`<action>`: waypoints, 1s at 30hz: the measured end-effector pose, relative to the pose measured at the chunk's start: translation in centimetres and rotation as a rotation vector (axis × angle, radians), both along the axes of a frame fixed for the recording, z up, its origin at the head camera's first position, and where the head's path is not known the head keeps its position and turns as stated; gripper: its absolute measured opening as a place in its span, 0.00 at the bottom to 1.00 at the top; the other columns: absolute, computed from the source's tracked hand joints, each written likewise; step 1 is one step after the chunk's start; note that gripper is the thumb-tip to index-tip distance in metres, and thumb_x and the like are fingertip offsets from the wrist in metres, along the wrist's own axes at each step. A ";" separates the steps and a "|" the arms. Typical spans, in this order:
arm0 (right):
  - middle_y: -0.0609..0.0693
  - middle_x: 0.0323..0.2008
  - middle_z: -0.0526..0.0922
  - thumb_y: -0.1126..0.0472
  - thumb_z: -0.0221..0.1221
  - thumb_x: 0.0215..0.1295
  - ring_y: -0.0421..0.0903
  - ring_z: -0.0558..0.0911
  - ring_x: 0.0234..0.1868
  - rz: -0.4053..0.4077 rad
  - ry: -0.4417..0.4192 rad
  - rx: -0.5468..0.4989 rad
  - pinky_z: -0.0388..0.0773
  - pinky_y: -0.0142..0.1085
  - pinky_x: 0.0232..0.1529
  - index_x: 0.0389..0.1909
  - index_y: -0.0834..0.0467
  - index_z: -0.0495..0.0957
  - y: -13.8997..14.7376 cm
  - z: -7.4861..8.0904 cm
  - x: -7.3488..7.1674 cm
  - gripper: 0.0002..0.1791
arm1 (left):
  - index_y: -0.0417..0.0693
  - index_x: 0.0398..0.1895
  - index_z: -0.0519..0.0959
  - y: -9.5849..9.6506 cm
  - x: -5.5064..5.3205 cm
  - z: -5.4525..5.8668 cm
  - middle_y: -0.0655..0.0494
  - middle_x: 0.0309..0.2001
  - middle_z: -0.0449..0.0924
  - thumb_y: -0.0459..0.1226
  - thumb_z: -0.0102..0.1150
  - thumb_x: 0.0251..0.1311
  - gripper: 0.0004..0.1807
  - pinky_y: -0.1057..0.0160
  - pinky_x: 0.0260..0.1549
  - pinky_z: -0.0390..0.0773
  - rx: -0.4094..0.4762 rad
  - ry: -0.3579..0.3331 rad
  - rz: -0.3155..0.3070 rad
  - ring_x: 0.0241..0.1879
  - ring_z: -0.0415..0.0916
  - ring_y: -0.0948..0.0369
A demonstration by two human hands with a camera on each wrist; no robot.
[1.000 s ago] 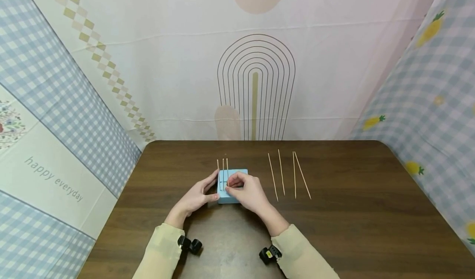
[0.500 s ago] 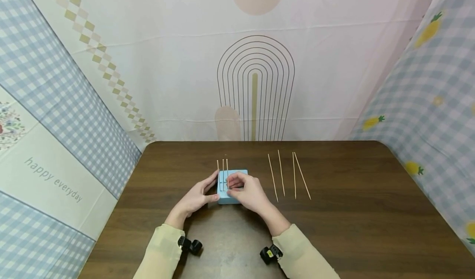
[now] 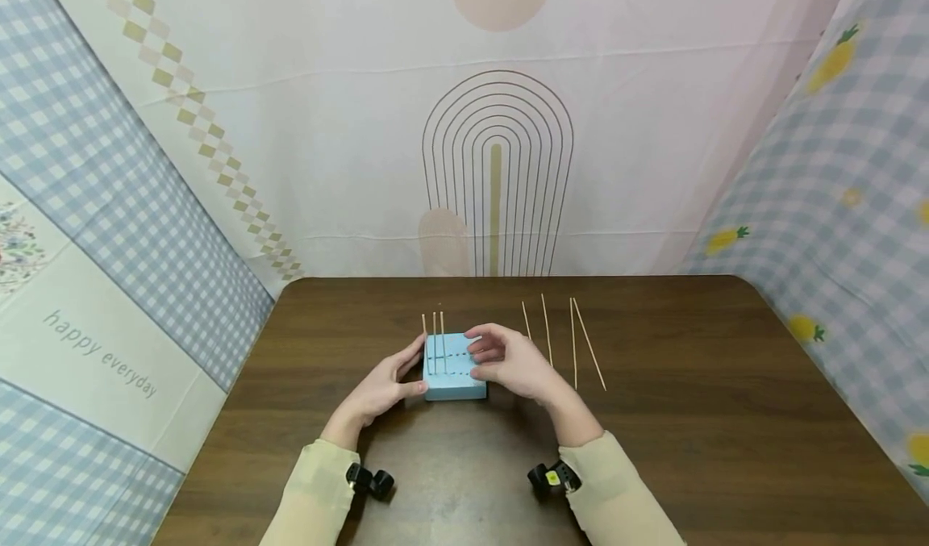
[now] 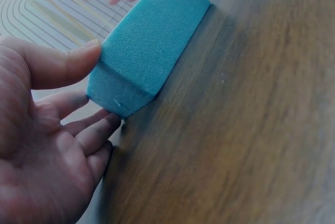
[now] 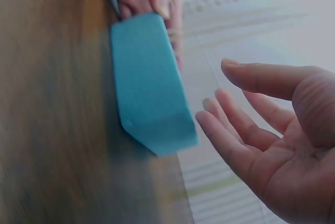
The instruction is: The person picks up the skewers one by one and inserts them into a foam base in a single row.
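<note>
A light blue foam-like block (image 3: pixel 456 381) with rows of small dark holes lies on the table. Three thin wooden sticks (image 3: pixel 443 340) stand upright in its left part. At the block's left end my left hand (image 3: pixel 381 385) holds it, thumb at the near corner and fingers along the side; the left wrist view shows the thumb (image 4: pixel 78 62) against the block's edge. My right hand (image 3: pixel 515 362) hovers by the block's right end, fingers spread and loosely bent. In the right wrist view nothing lies between the right thumb and fingers (image 5: pixel 235 109).
Several loose wooden sticks (image 3: pixel 589 344) lie on the dark wooden table (image 3: pixel 689 417) to the right of the block, partly behind the right hand. A patterned cloth (image 3: pixel 363 143) hangs along the table's far edge.
My right hand has let go of the third upright stick and moved right, off the block's middle, its fingers opening. The left hand and the block have stayed put.
</note>
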State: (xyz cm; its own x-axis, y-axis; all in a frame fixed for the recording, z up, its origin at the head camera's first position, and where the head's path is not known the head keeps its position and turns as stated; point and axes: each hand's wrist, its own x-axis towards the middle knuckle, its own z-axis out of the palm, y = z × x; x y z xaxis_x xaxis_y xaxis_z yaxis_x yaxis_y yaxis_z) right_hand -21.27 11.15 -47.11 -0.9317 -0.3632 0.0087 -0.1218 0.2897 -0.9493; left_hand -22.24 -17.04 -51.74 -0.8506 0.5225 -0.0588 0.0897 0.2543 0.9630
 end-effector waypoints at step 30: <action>0.62 0.58 0.85 0.63 0.71 0.69 0.54 0.86 0.57 -0.078 -0.019 0.055 0.81 0.50 0.58 0.65 0.62 0.80 6.4 -0.6 0.3 0.25 | 0.45 0.88 0.46 0.0 0.2 -0.1 0.42 0.86 0.46 0.29 0.64 0.72 0.49 0.41 0.73 0.61 -0.002 0.007 0.006 0.84 0.45 0.47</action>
State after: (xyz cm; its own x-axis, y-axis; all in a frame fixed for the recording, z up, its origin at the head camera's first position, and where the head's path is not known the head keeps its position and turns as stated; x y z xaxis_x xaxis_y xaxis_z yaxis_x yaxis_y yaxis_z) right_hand -21.02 17.56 -47.76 -0.9569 -0.2891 -0.0272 -0.0790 0.3492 -0.9337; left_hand -22.02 -17.04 -51.82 -0.8543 0.5170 -0.0539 0.0946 0.2566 0.9619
